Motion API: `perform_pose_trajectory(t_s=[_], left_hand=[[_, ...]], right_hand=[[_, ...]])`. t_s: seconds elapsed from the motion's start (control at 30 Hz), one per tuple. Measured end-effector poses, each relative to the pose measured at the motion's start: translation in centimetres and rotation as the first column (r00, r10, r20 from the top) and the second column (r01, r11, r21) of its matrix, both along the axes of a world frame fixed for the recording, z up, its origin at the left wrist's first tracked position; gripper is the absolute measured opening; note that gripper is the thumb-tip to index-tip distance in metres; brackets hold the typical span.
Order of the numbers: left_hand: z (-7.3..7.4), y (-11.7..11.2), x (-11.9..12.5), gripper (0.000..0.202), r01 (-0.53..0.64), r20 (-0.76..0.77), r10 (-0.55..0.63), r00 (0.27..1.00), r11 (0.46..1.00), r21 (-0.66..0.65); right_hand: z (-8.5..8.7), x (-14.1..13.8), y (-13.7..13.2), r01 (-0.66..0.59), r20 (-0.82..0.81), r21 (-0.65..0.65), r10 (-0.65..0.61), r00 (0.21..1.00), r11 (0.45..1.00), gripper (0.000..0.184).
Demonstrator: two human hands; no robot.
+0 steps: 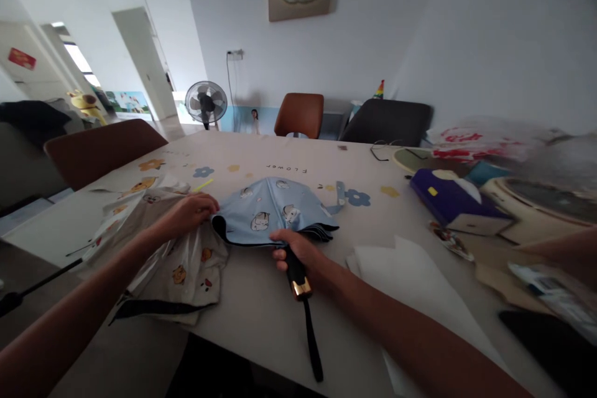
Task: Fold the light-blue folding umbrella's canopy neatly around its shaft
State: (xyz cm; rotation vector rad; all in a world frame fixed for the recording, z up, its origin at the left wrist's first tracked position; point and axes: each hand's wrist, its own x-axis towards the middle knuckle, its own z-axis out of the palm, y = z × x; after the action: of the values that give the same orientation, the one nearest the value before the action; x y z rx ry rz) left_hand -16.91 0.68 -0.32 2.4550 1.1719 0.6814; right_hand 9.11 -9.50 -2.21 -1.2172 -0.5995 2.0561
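Observation:
A light blue folding umbrella (265,202) with cartoon animal prints lies partly folded on the table, its canopy gathered in loose pleats with dark undersides. My right hand (298,252) is closed around the top of its black handle (296,273), which has a gold band and a wrist strap (312,342) hanging towards me. At the canopy's left edge, my left hand (200,206) has its fingers curled together on the fabric. A closing strap (340,194) sticks out on the canopy's right. Under my left forearm rests a second, cream umbrella (181,267) with bear prints, loosely spread.
White sheets (410,286) lie right of my right hand on the table (261,336). Farther right are a purple tissue box (459,202), a round cream container (541,205), plastic bags (485,140) and glasses (380,150). Chairs (298,113) and a fan (206,101) stand beyond.

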Motion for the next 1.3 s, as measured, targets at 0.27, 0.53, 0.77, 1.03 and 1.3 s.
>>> perform_pose_trajectory(t_s=[0.27,0.53,0.77,1.03,1.3], left_hand=[[0.8,0.8,3.8,0.030,-0.176,0.060,0.173,0.983,0.983,0.056],[-0.4,4.6,10.8,0.042,-0.251,0.069,0.262,0.963,0.958,-0.139],[-0.9,5.7,11.2,0.027,-0.267,0.265,0.373,0.889,0.893,-0.361],[-2.1,6.7,9.5,0.026,-0.272,0.270,0.342,0.900,0.925,-0.267],[-1.5,7.1,9.7,0.023,-0.178,0.316,0.257,0.913,0.950,-0.258]], right_hand=[[0.9,-0.6,-1.0,0.015,0.131,0.039,-0.020,0.991,0.999,0.014],[1.0,-0.3,-1.0,0.010,0.107,0.046,-0.015,0.994,0.999,0.014],[0.5,-0.1,-0.8,0.015,0.058,0.028,-0.017,0.998,0.999,0.016],[0.5,-0.1,-0.7,0.018,0.039,0.041,-0.020,0.999,0.999,0.016],[0.1,-0.2,-0.3,0.006,0.063,0.027,-0.007,0.998,1.000,0.017]])
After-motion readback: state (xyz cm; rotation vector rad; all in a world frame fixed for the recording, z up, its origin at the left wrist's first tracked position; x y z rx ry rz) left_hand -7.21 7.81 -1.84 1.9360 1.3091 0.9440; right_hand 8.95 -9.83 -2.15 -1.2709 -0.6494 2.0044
